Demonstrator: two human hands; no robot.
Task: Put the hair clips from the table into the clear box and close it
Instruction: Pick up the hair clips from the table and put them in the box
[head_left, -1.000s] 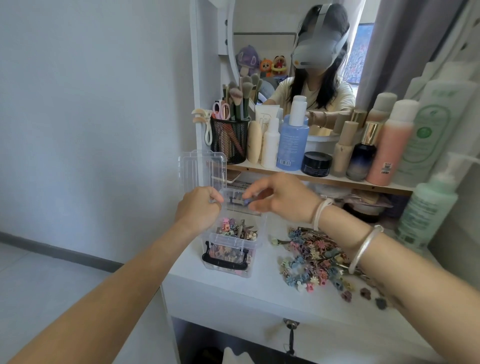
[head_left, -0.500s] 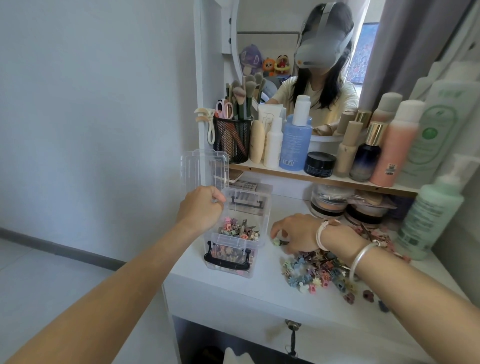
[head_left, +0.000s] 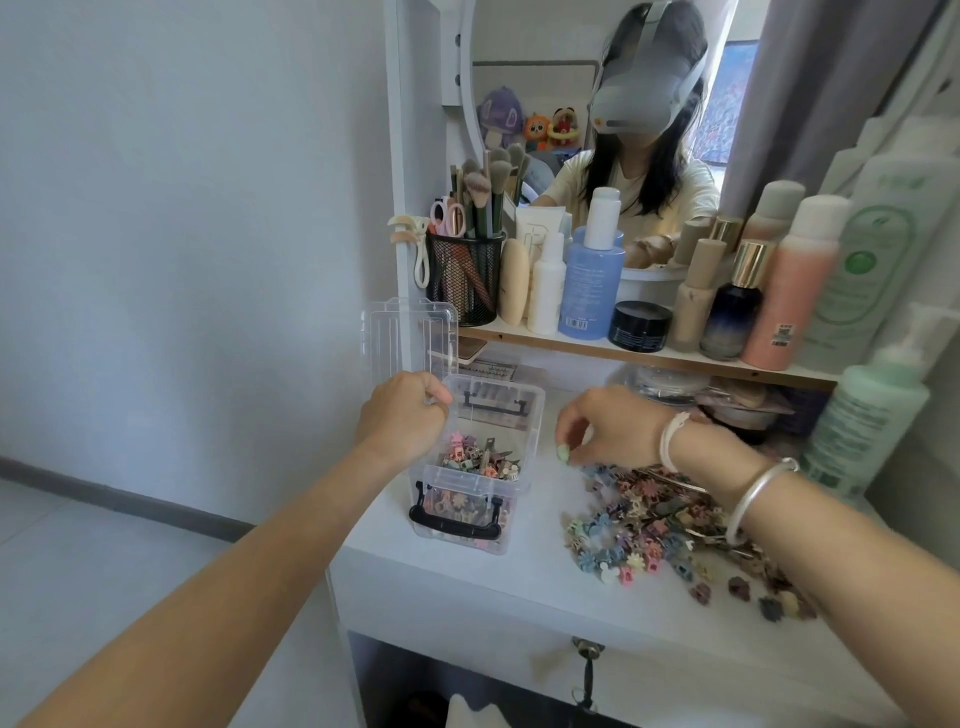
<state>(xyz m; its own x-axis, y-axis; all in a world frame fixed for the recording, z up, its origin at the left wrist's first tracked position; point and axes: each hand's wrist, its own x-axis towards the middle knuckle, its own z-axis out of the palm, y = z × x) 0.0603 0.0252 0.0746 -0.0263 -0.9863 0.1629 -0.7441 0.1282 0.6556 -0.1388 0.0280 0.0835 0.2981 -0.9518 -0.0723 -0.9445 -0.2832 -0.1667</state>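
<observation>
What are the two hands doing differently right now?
The left hand grips the rim of the clear box; the right hand pinches a pale green hair clip by the loose pile of clips. The right wrist wears a silver bangle; the left wrist is bare. Both hands have curled fingers.

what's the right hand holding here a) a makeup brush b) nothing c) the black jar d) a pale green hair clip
d: the right hand pinches a pale green hair clip between its fingertips, near the pile of clips.
</observation>
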